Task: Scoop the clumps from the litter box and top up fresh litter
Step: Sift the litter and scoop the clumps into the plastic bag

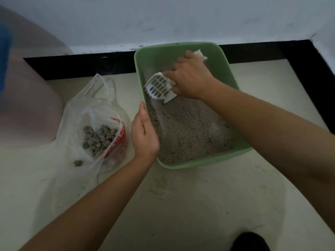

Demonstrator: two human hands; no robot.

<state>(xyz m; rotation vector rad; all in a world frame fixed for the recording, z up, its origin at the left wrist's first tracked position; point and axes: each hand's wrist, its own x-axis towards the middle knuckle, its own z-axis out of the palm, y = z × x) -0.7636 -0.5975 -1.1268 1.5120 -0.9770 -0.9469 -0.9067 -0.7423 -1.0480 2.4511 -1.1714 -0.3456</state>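
Observation:
A green litter box (pixel 228 69) stands on the pale floor against the wall, its grey litter (pixel 188 129) heaped toward the near end and the far end scraped bare. My right hand (pixel 190 77) grips a white slotted scoop (pixel 159 87) wrapped in white tissue, its toothed edge down near the box's left wall. My left hand (pixel 145 131) grips the box's left rim, thumb on the edge. To the left lies a clear plastic bag (pixel 90 113) holding several grey clumps (pixel 99 138).
One loose clump (pixel 78 163) lies on the floor by the bag. A black skirting strip (pixel 81 66) runs along the wall and turns the corner at right. A pinkish rounded object (pixel 27 98) fills the left side. A dark shape (pixel 251 241) sits at the bottom edge.

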